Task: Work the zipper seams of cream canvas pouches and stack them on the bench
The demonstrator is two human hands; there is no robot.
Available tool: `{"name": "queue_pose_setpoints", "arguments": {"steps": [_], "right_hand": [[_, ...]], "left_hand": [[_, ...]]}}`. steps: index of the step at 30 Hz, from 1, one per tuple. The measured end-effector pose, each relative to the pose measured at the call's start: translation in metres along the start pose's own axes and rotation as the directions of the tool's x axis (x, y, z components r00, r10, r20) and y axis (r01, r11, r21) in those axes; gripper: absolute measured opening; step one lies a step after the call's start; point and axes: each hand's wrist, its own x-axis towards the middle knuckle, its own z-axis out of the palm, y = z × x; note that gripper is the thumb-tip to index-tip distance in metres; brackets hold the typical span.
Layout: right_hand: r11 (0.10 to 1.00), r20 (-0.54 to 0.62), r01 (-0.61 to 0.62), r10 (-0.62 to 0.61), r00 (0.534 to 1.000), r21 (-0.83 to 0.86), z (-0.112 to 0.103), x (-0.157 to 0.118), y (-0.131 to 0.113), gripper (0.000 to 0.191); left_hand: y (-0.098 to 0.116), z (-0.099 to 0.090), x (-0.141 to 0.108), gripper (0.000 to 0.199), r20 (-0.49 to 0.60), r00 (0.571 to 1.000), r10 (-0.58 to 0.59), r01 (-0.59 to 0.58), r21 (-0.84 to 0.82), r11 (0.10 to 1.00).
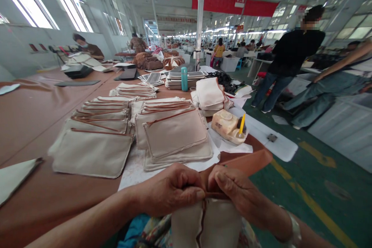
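Note:
A cream fabric pouch with a brown-trimmed seam down its middle hangs upright close to my body. My left hand pinches its brown top edge, thumb pressed against the fingers. On the opposite side of the seam, my right hand grips the same edge with curled fingers. The parts of the edge under my fingers are hidden. Just beyond my hands lies a pile of cream pouch pieces with brown edging. Another overlapping row of cream pieces lies to its left.
A stained glue container with a yellow-handled tool stands right of the piles. Behind are a teal bottle and folded cream pieces. Brown material covers the table. Two people stand at right; a white board juts over the floor.

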Motion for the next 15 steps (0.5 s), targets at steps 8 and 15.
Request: {"name": "queue_pose_setpoints", "arguments": {"steps": [8,15], "right_hand": [[0.951,0.134,-0.031,-0.011,0.991,0.306,0.006,0.012,0.029,0.050],[0.987,0.183,-0.002,-0.028,0.983,0.163,-0.004,0.018,0.023,0.045]], "left_hand": [[-0.013,0.014,0.007,0.044,-0.104,0.994,-0.018,-0.003,-0.194,0.981],[-0.001,0.010,0.005,0.027,-0.244,0.969,0.042,0.030,0.282,0.959]]}}
